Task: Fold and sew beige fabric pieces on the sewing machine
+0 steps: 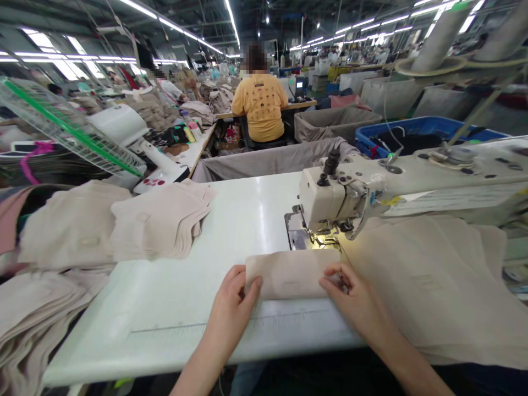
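Note:
A beige fabric piece [291,275], folded into a long flat rectangle, lies just in front of the needle area of a white sewing machine [324,198]. Its left end is pinched between the thumb and fingers of my left hand [235,297]. At the other end, my right hand [350,291] grips it with thumb and forefinger. The machine's lamp lights the metal needle plate [297,234] behind the cloth. To the right of my right hand, a stack of beige fabric panels [429,280] spreads over the table.
More beige panels [160,220] are piled at the table's left, with another heap [37,308] below. A white fan [119,121] with a green-edged guard stands behind them. Beyond the table are a cloth-lined bin [272,159], a blue basket [363,135] and a seated person [259,104].

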The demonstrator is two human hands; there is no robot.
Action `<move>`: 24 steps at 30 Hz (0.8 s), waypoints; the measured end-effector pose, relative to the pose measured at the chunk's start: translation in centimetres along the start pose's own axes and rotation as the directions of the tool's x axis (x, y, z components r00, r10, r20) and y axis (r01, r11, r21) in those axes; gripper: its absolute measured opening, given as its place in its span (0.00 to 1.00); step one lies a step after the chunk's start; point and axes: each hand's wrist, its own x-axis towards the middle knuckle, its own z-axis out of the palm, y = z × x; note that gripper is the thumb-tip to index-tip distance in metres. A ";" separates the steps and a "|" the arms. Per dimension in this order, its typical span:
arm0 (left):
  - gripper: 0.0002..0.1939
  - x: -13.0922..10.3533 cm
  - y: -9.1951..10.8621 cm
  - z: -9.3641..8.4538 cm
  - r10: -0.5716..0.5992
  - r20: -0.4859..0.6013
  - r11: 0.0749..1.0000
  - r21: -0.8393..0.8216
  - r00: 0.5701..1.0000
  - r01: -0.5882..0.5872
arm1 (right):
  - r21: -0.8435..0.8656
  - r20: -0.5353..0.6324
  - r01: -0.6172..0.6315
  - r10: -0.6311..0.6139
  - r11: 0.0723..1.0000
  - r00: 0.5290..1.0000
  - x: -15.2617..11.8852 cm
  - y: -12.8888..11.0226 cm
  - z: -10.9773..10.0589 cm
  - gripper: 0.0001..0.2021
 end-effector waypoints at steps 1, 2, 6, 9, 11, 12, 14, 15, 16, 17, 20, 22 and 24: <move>0.15 0.1 0.0 0.1 -0.016 -0.014 1.000 0.013 1.000 0.016 | -0.020 0.003 -0.009 0.009 1.000 1.000 0.0 -0.1 0.1 0.11; 0.15 0.1 0.1 0.2 -0.032 -0.030 0.999 0.026 0.999 0.032 | -0.033 0.010 -0.014 0.014 0.999 1.000 0.1 -0.1 0.1 0.11; 0.16 0.5 -0.2 0.4 -0.097 -0.096 0.989 0.103 0.991 0.107 | -0.056 0.040 0.001 0.001 0.998 0.999 0.1 0.0 0.1 0.13; 0.13 0.5 -0.6 0.5 -0.143 -0.079 0.974 0.166 0.987 0.155 | -0.075 0.052 0.006 -0.002 0.997 0.999 0.2 0.2 0.1 0.13; 0.13 0.4 -0.8 0.6 -0.150 -0.071 0.969 0.188 0.986 0.161 | -0.091 0.053 0.005 0.000 0.996 0.999 0.1 0.4 0.2 0.13; 0.12 0.4 -0.8 0.6 -0.150 -0.072 0.969 0.188 0.986 0.161 | -0.103 0.045 0.003 0.002 0.995 0.999 0.1 0.4 0.2 0.13; 0.10 0.3 -0.8 0.6 -0.149 -0.079 0.972 0.171 0.986 0.161 | -0.131 0.016 0.001 0.001 0.991 1.000 -0.1 0.5 0.3 0.13; 0.10 0.3 -0.8 0.5 -0.148 -0.084 0.974 0.158 0.985 0.160 | -0.142 0.002 0.001 -0.001 0.990 1.000 -0.1 0.6 0.4 0.13; 0.11 0.3 -0.8 0.5 -0.146 -0.089 0.977 0.145 0.985 0.157 | -0.150 -0.007 0.000 -0.001 0.989 1.000 -0.2 0.6 0.4 0.13; 0.12 0.3 -0.8 0.5 -0.142 -0.093 0.979 0.132 0.985 0.154 | -0.154 -0.011 -0.002 0.000 0.988 1.000 -0.3 0.5 0.3 0.13; 0.14 0.5 -1.0 0.4 -0.135 -0.097 0.985 0.097 0.986 0.144 | -0.162 -0.023 -0.007 0.004 0.987 1.000 -0.4 0.4 0.3 0.14; 0.15 0.7 -1.1 0.4 -0.140 -0.098 0.986 0.077 0.985 0.148 | -0.166 -0.038 -0.011 0.004 0.986 0.999 -0.5 0.3 0.3 0.14; 0.15 0.8 -1.3 0.5 -0.158 -0.101 0.985 0.054 0.982 0.164 | -0.168 -0.057 -0.014 0.005 0.986 0.998 -0.5 0.4 0.4 0.14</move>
